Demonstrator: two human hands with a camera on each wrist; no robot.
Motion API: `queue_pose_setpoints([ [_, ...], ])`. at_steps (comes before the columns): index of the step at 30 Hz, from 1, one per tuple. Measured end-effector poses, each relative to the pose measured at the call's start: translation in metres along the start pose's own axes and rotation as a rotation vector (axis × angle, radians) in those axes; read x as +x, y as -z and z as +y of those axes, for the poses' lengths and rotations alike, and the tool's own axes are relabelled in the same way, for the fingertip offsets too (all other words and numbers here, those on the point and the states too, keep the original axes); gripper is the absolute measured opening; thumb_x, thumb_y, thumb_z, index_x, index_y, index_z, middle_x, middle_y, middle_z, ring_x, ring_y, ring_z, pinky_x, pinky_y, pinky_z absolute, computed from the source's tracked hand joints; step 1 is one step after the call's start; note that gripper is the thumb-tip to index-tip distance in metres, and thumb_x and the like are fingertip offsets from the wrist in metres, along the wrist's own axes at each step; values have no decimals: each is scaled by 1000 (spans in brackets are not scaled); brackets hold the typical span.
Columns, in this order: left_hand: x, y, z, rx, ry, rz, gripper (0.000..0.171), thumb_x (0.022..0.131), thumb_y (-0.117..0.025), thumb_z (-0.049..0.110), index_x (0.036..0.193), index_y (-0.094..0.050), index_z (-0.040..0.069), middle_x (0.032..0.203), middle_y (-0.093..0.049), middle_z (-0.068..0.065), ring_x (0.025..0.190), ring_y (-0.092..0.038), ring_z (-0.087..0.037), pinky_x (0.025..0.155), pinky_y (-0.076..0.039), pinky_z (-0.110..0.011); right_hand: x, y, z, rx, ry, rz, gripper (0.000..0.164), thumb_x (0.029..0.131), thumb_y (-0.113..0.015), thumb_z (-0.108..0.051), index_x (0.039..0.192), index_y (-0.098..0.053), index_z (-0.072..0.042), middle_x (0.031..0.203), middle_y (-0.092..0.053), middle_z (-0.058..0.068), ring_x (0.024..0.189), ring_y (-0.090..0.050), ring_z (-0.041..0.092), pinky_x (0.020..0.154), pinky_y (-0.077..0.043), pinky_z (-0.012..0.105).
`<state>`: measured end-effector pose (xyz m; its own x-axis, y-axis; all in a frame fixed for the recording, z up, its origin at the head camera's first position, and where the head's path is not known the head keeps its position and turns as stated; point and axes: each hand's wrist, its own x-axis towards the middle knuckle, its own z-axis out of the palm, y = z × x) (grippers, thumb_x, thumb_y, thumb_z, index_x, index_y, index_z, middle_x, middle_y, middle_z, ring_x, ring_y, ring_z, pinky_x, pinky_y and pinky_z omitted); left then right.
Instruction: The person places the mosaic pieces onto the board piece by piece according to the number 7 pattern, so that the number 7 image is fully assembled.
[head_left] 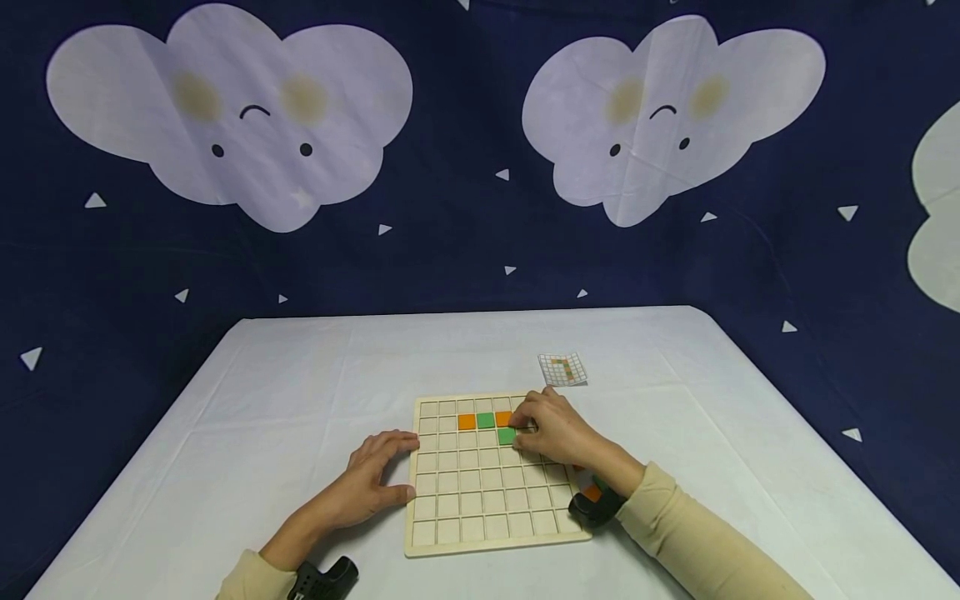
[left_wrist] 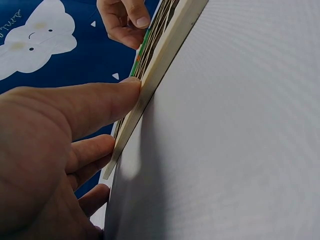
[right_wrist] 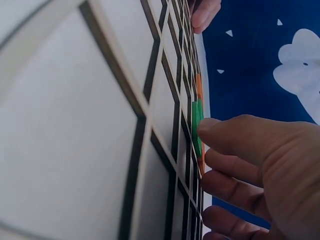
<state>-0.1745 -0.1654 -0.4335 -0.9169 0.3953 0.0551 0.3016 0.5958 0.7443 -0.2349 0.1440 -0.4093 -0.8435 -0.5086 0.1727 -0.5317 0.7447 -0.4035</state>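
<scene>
A wooden grid board lies on the white table. In its upper rows sit an orange tile, a green tile, another orange tile and, below that one, a second green tile. My right hand is over the board's upper right with fingers bent. In the right wrist view its thumb touches the lower green tile; the other fingertips sit close to the board. My left hand rests at the board's left edge, thumb and fingers spread apart, fingertips touching the rim.
A small pattern card with a printed coloured grid lies behind the board. Loose orange and green tiles lie right of the board, partly hidden by the right wrist. A dark blue cloth with clouds hangs behind the table.
</scene>
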Motion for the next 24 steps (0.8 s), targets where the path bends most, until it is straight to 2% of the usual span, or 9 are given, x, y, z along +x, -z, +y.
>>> queue_pose_setpoints([
  [10,1,0,0,7,0,4,59,77,-76,26,129,-53,10,139,-45,-3,135,-29,-30,109,-10,-57,0,5,-3,-5,5,23,21,76,-77,-24,95,-73,-16,92,-62,-5,79,-40,9,74,-33,28],
  [17,0,0,0,4,2,6,59,77,-76,24,129,-53,9,139,-45,-4,135,-29,-30,109,-9,-57,-1,14,-2,11,-21,31,23,78,-74,-23,99,-72,-15,95,-63,-3,86,-46,13,76,-38,31],
  [21,0,0,0,6,-2,5,59,77,-75,25,129,-53,9,140,-44,-4,134,-29,-30,109,-9,-57,-2,18,-2,26,-26,41,23,78,-72,-21,100,-71,-14,95,-63,-4,91,-48,15,88,-42,41],
  [24,0,0,0,9,-3,4,59,77,-76,25,129,-52,9,140,-44,-4,134,-29,-30,109,-10,-57,-2,21,-1,40,-22,51,24,77,-73,-21,100,-70,-13,94,-62,-4,94,-50,17,105,-35,53],
])
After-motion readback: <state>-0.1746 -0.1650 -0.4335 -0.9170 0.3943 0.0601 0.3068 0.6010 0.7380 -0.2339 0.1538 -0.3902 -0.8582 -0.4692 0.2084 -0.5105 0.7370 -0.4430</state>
